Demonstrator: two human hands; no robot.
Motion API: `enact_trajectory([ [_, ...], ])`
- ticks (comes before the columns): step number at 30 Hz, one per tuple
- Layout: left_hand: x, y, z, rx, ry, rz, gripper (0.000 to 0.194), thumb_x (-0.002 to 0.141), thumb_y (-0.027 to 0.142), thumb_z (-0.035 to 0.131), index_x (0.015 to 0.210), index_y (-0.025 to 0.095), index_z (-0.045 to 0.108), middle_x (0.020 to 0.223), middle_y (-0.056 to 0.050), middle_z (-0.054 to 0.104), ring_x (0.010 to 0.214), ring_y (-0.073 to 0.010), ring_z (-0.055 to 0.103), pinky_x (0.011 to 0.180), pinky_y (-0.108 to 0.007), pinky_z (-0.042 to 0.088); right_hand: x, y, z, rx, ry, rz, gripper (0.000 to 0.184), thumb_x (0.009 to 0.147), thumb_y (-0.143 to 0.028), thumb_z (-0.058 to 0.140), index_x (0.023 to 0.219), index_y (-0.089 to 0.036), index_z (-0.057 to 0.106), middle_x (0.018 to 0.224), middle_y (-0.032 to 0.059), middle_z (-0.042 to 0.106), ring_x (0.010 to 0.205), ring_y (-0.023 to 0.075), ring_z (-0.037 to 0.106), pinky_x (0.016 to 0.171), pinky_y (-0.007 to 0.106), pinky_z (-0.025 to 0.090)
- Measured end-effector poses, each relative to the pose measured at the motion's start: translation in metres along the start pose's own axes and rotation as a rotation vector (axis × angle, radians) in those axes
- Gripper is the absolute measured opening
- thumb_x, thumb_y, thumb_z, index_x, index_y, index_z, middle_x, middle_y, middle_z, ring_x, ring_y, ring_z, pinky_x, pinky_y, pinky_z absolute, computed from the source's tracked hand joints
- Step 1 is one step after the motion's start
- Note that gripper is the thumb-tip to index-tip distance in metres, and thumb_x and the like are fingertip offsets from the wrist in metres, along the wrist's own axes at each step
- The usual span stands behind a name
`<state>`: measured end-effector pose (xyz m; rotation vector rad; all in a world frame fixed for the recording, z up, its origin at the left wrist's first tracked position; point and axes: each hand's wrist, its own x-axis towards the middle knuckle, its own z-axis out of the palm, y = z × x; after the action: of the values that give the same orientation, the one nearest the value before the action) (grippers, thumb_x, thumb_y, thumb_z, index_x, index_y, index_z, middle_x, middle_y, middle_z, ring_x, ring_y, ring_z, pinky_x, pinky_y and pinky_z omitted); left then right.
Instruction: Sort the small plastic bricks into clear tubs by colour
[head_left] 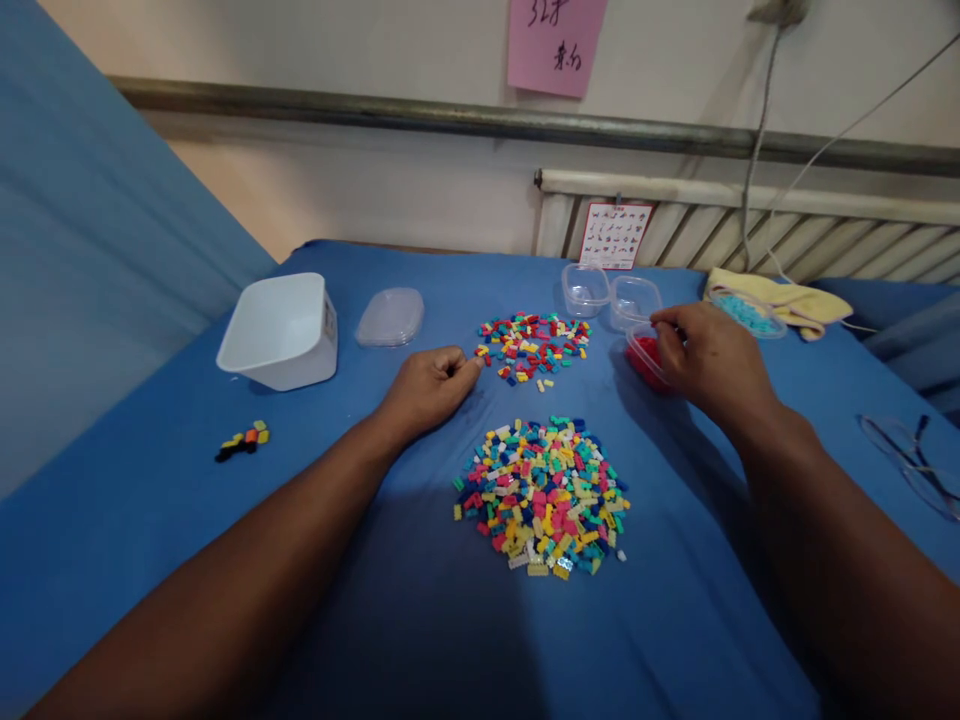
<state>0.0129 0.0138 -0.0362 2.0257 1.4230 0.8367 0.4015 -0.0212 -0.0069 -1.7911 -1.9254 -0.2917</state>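
My left hand rests on the blue cloth with its fingers curled shut, the fingertips pinched just left of a small pile of coloured bricks. What the pinch holds, if anything, is too small to see. My right hand is closed over a small clear tub with red pieces, fingers on its rim. A larger pile of mixed coloured bricks lies between my forearms, nearer to me.
A white bin and a clear lid sit at the left. Two clear tubs stand behind the small pile, and a tub of teal pieces lies on a yellow cloth. A few joined bricks lie far left. Glasses rest at right.
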Motion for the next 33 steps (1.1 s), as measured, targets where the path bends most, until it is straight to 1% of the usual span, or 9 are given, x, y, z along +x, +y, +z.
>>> enact_trajectory([
  [3,0.0,0.001,-0.001,0.012,-0.004,0.004,0.051,0.1,0.057,0.062,0.066,0.021,0.054,0.06,0.003,0.049,0.062,-0.0134,0.044,0.061,-0.032,0.03,-0.001,0.007,0.0,-0.067,-0.08,0.044,0.035,0.104,-0.031,0.058,0.119,-0.015,0.086,0.116,0.0205,0.083,0.106,0.0376,0.077,0.093,0.05,0.061],
  [5,0.0,0.002,-0.001,0.013,-0.007,-0.001,0.051,0.101,0.057,0.062,0.067,0.02,0.053,0.06,0.003,0.048,0.062,-0.0134,0.044,0.061,-0.032,0.03,-0.002,0.003,0.003,-0.066,-0.076,0.025,0.036,0.103,-0.031,0.06,0.12,-0.014,0.086,0.118,0.0214,0.083,0.109,0.0391,0.077,0.095,0.052,0.062],
  [8,0.0,0.003,-0.002,0.013,-0.014,-0.008,0.05,0.101,0.057,0.062,0.067,0.02,0.054,0.061,0.003,0.049,0.062,-0.0134,0.044,0.061,-0.032,0.03,-0.006,-0.02,0.014,0.057,-0.063,-0.122,0.041,0.107,-0.03,0.055,0.133,-0.013,0.081,0.13,0.0219,0.082,0.121,0.039,0.077,0.106,0.054,0.061],
  [12,-0.001,0.002,-0.001,0.01,-0.008,-0.001,0.051,0.102,0.056,0.062,0.067,0.02,0.054,0.061,0.003,0.049,0.062,-0.0134,0.045,0.061,-0.032,0.03,-0.013,-0.058,0.043,0.31,-0.227,-0.383,0.061,0.106,-0.018,0.047,0.166,-0.015,0.058,0.158,0.0191,0.072,0.143,0.0341,0.071,0.12,0.054,0.057],
  [15,-0.001,0.001,0.0,0.004,-0.001,0.015,0.05,0.102,0.056,0.063,0.067,0.02,0.052,0.06,0.003,0.047,0.061,-0.0132,0.044,0.061,-0.032,0.029,-0.016,-0.068,0.061,0.387,-0.295,-0.425,0.069,0.102,-0.012,0.048,0.171,-0.018,0.052,0.166,0.0174,0.067,0.153,0.0326,0.064,0.126,0.056,0.054],
  [22,-0.002,0.005,-0.001,0.0,-0.005,0.014,0.05,0.102,0.055,0.063,0.067,0.021,0.051,0.06,0.002,0.046,0.062,-0.0138,0.043,0.059,-0.031,0.027,-0.016,-0.057,0.054,0.387,-0.201,-0.307,0.056,0.105,-0.015,0.049,0.16,-0.018,0.061,0.138,0.0161,0.083,0.127,0.0354,0.077,0.109,0.054,0.062],
  [28,-0.002,0.005,-0.001,-0.009,-0.01,-0.005,0.05,0.101,0.055,0.064,0.068,0.02,0.052,0.06,0.003,0.046,0.061,-0.0128,0.042,0.06,-0.031,0.028,-0.019,-0.061,0.055,0.4,-0.235,-0.403,0.053,0.102,-0.009,0.05,0.149,-0.019,0.071,0.143,0.015,0.081,0.13,0.0319,0.075,0.115,0.05,0.059],
  [31,-0.001,0.004,0.0,-0.013,-0.013,-0.001,0.05,0.101,0.056,0.063,0.067,0.02,0.052,0.06,0.003,0.046,0.061,-0.0128,0.042,0.06,-0.031,0.028,-0.018,-0.059,0.055,0.409,-0.192,-0.384,0.052,0.101,-0.009,0.051,0.146,-0.02,0.073,0.132,0.0127,0.084,0.123,0.0313,0.077,0.111,0.049,0.06],
  [33,-0.001,0.004,0.0,-0.011,-0.015,0.005,0.05,0.101,0.055,0.063,0.067,0.02,0.052,0.06,0.003,0.047,0.061,-0.0129,0.043,0.06,-0.031,0.029,-0.018,-0.058,0.054,0.401,-0.17,-0.355,0.055,0.099,-0.009,0.051,0.148,-0.019,0.072,0.134,0.0138,0.083,0.125,0.0326,0.076,0.111,0.052,0.06],
])
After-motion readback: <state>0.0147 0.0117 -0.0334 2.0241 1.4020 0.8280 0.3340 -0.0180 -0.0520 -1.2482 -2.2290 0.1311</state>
